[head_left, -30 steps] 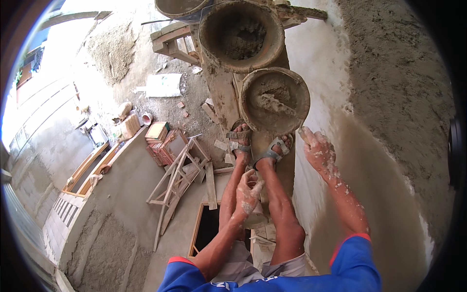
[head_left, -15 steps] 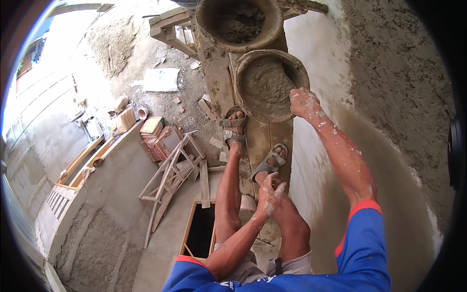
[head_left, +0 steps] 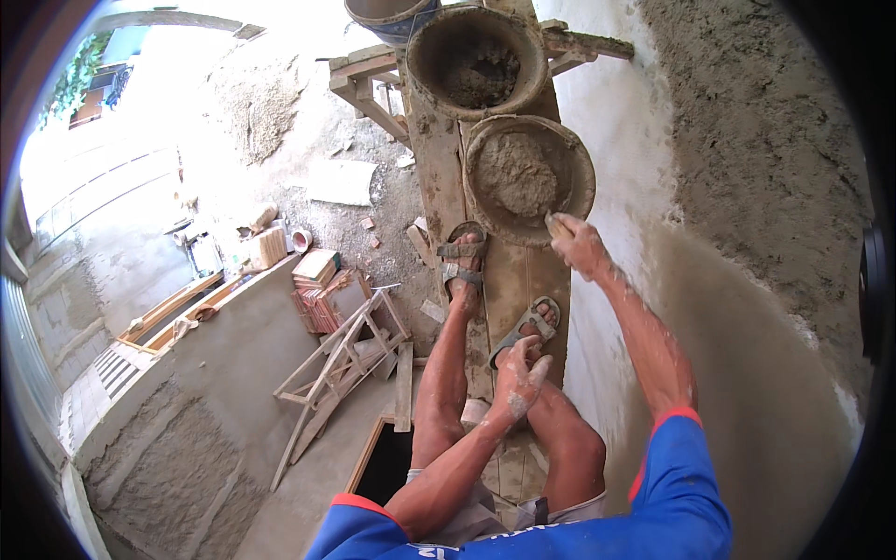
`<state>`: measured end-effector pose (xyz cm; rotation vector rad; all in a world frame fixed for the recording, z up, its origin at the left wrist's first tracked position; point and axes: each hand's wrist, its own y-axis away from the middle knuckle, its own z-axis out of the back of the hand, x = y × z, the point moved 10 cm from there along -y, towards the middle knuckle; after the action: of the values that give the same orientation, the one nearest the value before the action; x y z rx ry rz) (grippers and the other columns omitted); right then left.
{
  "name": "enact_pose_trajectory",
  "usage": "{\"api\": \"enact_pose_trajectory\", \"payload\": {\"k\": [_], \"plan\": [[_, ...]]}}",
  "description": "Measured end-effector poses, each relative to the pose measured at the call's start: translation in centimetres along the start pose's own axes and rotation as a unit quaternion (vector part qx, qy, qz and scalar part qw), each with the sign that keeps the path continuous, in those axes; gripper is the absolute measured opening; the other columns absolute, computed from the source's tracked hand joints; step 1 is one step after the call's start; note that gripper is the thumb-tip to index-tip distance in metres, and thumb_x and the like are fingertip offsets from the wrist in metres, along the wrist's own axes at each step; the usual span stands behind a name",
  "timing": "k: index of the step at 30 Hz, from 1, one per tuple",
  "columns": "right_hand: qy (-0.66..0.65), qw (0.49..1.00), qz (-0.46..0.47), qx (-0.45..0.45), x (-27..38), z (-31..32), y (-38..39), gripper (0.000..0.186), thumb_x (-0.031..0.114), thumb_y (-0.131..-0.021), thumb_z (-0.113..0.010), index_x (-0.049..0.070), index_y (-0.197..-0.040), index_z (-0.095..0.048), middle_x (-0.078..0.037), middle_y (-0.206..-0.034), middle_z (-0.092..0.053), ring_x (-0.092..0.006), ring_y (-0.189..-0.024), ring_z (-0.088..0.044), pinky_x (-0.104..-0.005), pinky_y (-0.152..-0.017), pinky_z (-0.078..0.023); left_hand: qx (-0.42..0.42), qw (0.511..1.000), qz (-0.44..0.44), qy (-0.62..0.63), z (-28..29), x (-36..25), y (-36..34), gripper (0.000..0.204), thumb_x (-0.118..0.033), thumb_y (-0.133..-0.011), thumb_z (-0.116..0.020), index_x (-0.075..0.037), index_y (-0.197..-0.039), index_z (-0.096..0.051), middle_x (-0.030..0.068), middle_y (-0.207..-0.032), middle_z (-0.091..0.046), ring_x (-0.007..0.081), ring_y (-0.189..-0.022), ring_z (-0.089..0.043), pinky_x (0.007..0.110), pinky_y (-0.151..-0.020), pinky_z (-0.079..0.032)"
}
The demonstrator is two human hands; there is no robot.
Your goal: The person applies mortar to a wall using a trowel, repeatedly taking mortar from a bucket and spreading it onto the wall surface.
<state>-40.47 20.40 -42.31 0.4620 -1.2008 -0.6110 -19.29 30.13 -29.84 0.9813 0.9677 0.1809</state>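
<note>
My right hand [head_left: 581,250], spotted with mortar, is closed around the short pale handle of a trowel [head_left: 558,226] at the near right rim of a round tub [head_left: 584,187]. Most of the trowel is hidden by the hand and rim. Wet grey mortar [head_left: 515,175] sits heaped inside that tub. My left hand [head_left: 520,378] hangs over my right shin with its fingers loosely bent and apart, holding nothing. A second round tub [head_left: 425,70] with mortar in it stands just beyond the first.
I stand in sandals on a narrow plank scaffold [head_left: 499,299] above the floor. A bucket [head_left: 387,11] stands at its far end. The plastered wall [head_left: 737,317] rises close on my right. Below left lie a wooden trestle [head_left: 341,359], stacked tiles [head_left: 327,297] and a dark floor opening [head_left: 385,459].
My right hand has come back to the tub's near right rim, and the trowel handle now shows. The mortar has changed from a spread mass to a mound. The view has shifted slightly.
</note>
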Motion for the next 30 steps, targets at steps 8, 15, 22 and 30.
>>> {"api": "enact_pose_trajectory", "payload": {"k": [8, 15, 22, 30], "plan": [[0.431, 0.898, 0.041, -0.085, 6.1, 5.8, 6.8, 0.047, 0.016, -0.084, -0.06, 0.013, -0.131, -0.059, -0.021, -0.099, -0.068, -0.0366, -0.094, -0.067, -0.0474, -0.073, -0.056, 0.009, 1.0, -0.011, 0.025, 1.3, -3.0, 2.0, 0.046, -0.013, -0.089, -0.067, 0.001, -0.13, -0.053, 0.0129, -0.1, -0.066, 0.0183, -0.088, -0.063, 0.032, -0.08, -0.052], [0.495, 0.849, 0.126, -0.131, 5.2, 1.1, -3.9, 0.015, 0.015, -0.082, -0.056, 0.005, -0.088, -0.064, -0.013, -0.08, -0.068, -0.0303, -0.08, -0.07, -0.0447, -0.066, -0.056, 0.048, 0.993, -0.062, -0.092, -5.3, 6.3, 1.4, 0.048, -0.022, -0.089, -0.067, 0.003, -0.127, -0.054, 0.0245, -0.106, -0.066, 0.034, -0.094, -0.067, 0.041, -0.085, -0.053], [0.366, 0.925, 0.1, -0.032, -2.0, 0.8, -4.6, 0.029, 0.015, -0.082, -0.058, 0.001, -0.107, -0.067, -0.018, -0.076, -0.069, -0.029, -0.067, -0.07, -0.0434, -0.057, -0.056, 0.079, 0.997, 0.002, 0.001, -5.2, 5.4, 0.7, 0.047, -0.021, -0.088, -0.067, 0.002, -0.127, -0.055, 0.023, -0.11, -0.064, 0.0347, -0.097, -0.064, 0.042, -0.087, -0.05], [-0.04, 0.99, -0.113, 0.074, -1.9, -0.8, 1.4, 0.041, 0.023, -0.086, -0.063, 0.002, -0.121, -0.064, -0.01, -0.078, -0.067, -0.0174, -0.055, -0.062, -0.036, -0.053, -0.053, 0.07, 0.997, -0.017, 0.002, -4.6, 4.8, 1.0, 0.048, -0.023, -0.089, -0.066, 0.001, -0.128, -0.054, 0.0233, -0.109, -0.064, 0.0349, -0.099, -0.064, 0.042, -0.088, -0.05]]}}
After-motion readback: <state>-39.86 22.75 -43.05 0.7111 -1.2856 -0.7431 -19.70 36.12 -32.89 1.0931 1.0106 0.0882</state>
